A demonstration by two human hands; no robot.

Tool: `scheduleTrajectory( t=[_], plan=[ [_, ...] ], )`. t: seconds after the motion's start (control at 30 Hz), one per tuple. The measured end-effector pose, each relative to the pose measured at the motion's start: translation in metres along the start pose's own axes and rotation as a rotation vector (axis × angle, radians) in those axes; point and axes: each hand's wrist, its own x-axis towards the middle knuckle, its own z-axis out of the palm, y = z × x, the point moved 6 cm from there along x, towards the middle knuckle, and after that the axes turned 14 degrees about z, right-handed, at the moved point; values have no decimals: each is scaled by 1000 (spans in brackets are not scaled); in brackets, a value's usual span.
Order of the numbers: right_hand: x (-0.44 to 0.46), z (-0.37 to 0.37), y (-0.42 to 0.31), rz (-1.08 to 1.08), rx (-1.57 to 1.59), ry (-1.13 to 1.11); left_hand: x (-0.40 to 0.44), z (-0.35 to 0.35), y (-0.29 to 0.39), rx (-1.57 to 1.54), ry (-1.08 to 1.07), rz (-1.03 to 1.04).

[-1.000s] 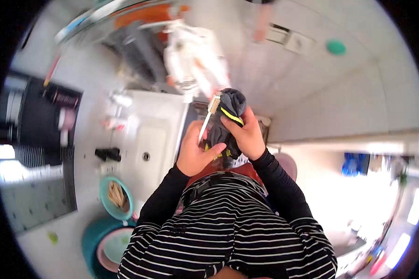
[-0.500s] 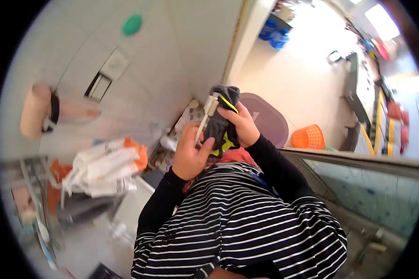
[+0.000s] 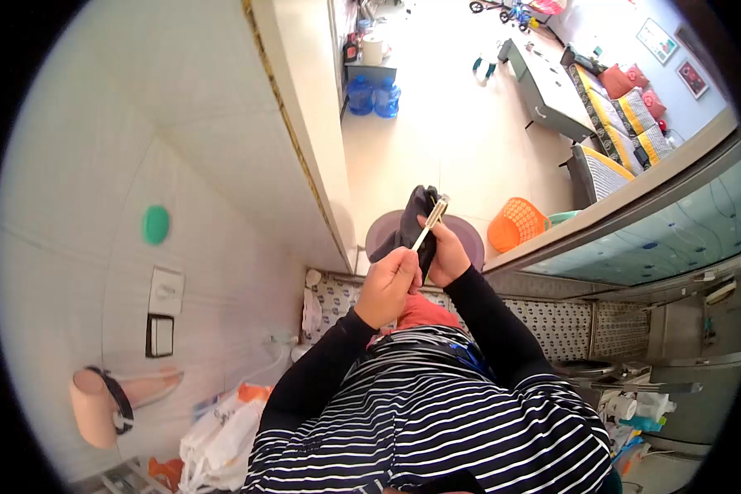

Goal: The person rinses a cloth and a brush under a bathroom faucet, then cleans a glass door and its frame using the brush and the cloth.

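Note:
In the head view, my left hand (image 3: 387, 288) is closed around the handle of a small white brush (image 3: 437, 214). The brush slants up and to the right, with its bristled head across the upper part of a dark grey item (image 3: 409, 230) that looks like a shoe. My right hand (image 3: 449, 257) grips this shoe from the right side, its thumb close to the brush head. Both hands are close together in front of my body. The lower part of the shoe is hidden behind my fingers.
Beyond the hands lies a mauve mat (image 3: 469, 240) by the doorway. An orange basket (image 3: 517, 226) stands right of it, next to a glass door panel (image 3: 667, 222). White plastic bags (image 3: 222, 436) are at lower left; blue water bottles (image 3: 374, 97) stand farther off.
The view has swung toward the doorway, showing more of the room. The shoe has turned so its yellow trim hardly shows, and the brush head now lies nearer my right thumb.

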Motion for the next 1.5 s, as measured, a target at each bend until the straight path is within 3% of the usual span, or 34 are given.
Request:
scheduleTrajectory(
  t=[0.17,0.2,0.33,0.47,0.53,0.77,0.8,0.93,1.03,1.27,1.5],
  plan=[
    [42,-1,-25,112,42,-55,63,-24,-48,48,47,-85],
    [49,3,-37,158,12,-199,77,-26,-52,41,46,-80],
    [100,-1,-99,189,-60,-231,155,-30,-80,-75,99,-44],
    [168,-24,-182,254,-65,-230,258,-31,-121,-4,79,-62],
    [199,-38,-228,220,-54,-151,312,-26,-133,-42,76,-92],
    [247,-57,-393,71,-114,-196,494,10,-155,-159,-10,-126],
    [254,-62,-410,48,-61,-80,514,15,-158,-168,-29,-130],
    [294,-96,-455,-29,81,40,579,20,-176,-219,-95,-161],
    [316,-95,-488,32,100,-64,620,14,-205,-366,-105,-266],
    [427,-117,-576,-40,66,-1,749,-18,-269,-417,-243,-276],
    [522,-95,-689,-16,153,77,913,-40,-284,-441,-435,-319]
  ],
)
